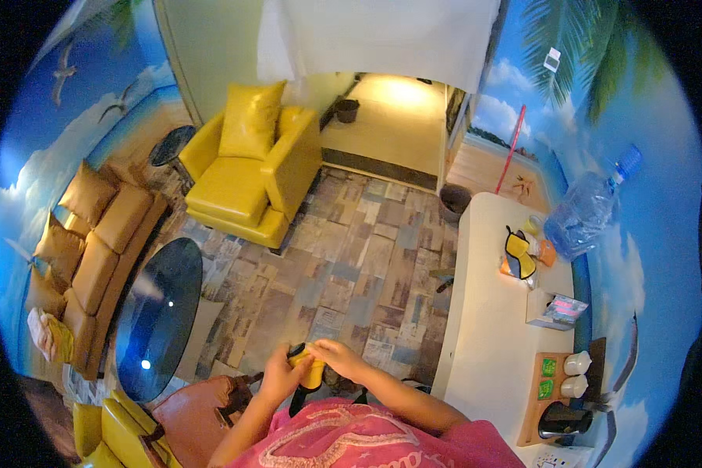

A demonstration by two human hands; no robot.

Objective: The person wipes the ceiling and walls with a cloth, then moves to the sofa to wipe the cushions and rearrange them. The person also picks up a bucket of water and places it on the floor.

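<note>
In front of my pink shirt, both hands hold a yellow item with black parts (312,377), and a black strap hangs from its lower end. My left hand (282,374) grips it along the left side. The fingers of my right hand (336,358) pinch its top right edge. Fingers cover part of it, so I cannot tell exactly what it is. A similar yellow piece with black edging (519,254) lies on the white counter (474,351) to my right, over small orange packages.
A yellow armchair (234,187) stands ahead, and a tan sofa (96,281) and dark oval table (158,316) are at left. A brown leather bag (196,403) is close on my left. The counter holds a large water bottle (582,216), tissue box (550,310) and wooden tray (529,403).
</note>
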